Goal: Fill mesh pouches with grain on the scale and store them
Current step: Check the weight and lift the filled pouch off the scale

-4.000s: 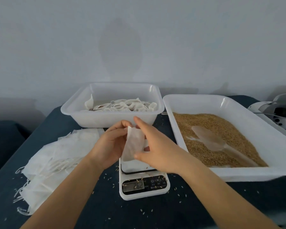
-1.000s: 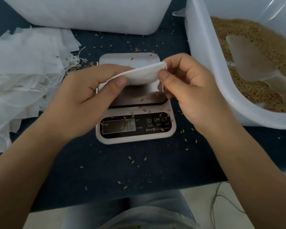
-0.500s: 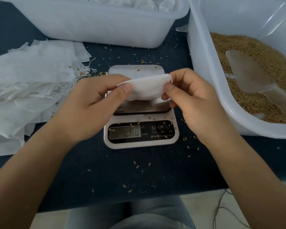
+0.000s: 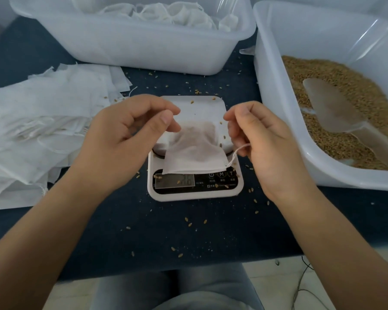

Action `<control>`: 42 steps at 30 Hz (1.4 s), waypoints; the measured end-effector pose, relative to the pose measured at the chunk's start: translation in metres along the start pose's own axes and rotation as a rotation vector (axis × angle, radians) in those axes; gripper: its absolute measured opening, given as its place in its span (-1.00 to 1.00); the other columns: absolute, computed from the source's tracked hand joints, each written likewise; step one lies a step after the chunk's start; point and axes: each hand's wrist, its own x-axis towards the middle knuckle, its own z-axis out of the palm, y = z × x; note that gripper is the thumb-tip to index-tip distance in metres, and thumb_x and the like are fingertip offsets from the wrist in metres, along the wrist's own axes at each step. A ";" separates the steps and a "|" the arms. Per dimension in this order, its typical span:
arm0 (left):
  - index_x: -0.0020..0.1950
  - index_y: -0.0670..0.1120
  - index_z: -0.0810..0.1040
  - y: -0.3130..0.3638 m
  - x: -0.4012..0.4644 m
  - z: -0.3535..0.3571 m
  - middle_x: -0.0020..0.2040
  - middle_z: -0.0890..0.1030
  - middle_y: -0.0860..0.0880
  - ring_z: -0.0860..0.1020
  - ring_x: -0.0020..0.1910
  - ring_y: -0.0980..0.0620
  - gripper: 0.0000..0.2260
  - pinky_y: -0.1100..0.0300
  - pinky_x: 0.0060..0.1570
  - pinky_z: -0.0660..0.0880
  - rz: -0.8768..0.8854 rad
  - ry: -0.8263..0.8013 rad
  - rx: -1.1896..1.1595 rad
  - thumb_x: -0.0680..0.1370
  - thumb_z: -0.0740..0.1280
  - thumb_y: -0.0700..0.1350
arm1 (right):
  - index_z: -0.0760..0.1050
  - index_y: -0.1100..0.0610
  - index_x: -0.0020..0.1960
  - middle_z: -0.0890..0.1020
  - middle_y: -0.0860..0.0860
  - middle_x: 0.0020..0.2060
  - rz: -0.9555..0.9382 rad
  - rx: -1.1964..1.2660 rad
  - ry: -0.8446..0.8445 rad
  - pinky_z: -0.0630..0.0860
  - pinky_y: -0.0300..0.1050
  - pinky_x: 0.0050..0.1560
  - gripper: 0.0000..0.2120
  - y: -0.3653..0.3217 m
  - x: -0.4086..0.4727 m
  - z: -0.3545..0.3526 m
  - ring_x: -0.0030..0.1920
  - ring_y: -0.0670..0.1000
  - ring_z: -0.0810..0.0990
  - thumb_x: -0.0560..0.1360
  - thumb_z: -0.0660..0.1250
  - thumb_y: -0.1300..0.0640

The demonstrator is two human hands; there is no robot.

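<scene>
1. The pouch (image 4: pixel 194 151) lies on the scale (image 4: pixel 195 153), long axis toward the person.
2. Left hand (image 4: pixel 123 139) pinches its far-left corner; right hand (image 4: pixel 262 142) holds only the drawstring (image 4: pixel 238 153) — just right of it.
3. The grain (image 4: pixel 345 104) and scoop (image 4: pixel 336 113) sit nearer the right hand.

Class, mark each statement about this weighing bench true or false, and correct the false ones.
1. A pouch lies on the scale. True.
2. The scoop is in the right hand. False: it lies in the grain in the tray.
3. The left hand pinches the pouch's edge. True.
4. The empty pouches are stacked right of the scale. False: they are on its left.
5. Loose grains lie on the cloth. True.
</scene>
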 end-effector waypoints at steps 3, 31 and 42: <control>-0.06 0.15 0.55 -0.004 -0.002 -0.005 -0.17 0.63 0.19 0.52 -0.26 0.24 -0.87 0.34 -0.28 0.40 -0.002 0.044 0.062 0.54 0.22 -0.04 | 0.52 0.00 -0.18 0.46 -0.11 -0.38 -0.010 -0.037 -0.008 0.33 -0.40 -0.38 -0.77 0.001 -0.003 -0.001 -0.40 -0.18 0.36 0.57 0.15 0.03; 0.14 -0.01 0.51 0.003 0.025 0.002 0.05 0.62 0.03 0.57 0.12 -0.01 -0.72 -0.01 0.17 0.48 0.094 -0.046 -0.228 0.53 0.21 0.10 | 0.61 0.01 0.01 0.53 -0.08 -0.20 -0.307 -1.124 -0.293 0.24 -0.40 -0.34 -0.84 -0.086 0.052 0.010 -0.23 -0.11 0.48 0.57 0.26 0.04; 0.05 0.03 0.55 0.008 0.038 0.005 -0.13 0.66 0.26 0.61 -0.10 0.27 -0.83 0.42 -0.14 0.49 0.125 0.057 -0.233 0.50 0.38 -0.18 | 0.63 0.05 0.05 0.59 -0.09 -0.18 -0.381 -0.991 -0.337 0.37 -0.35 -0.14 -0.84 -0.107 0.062 0.004 -0.08 -0.15 0.50 0.51 0.35 0.07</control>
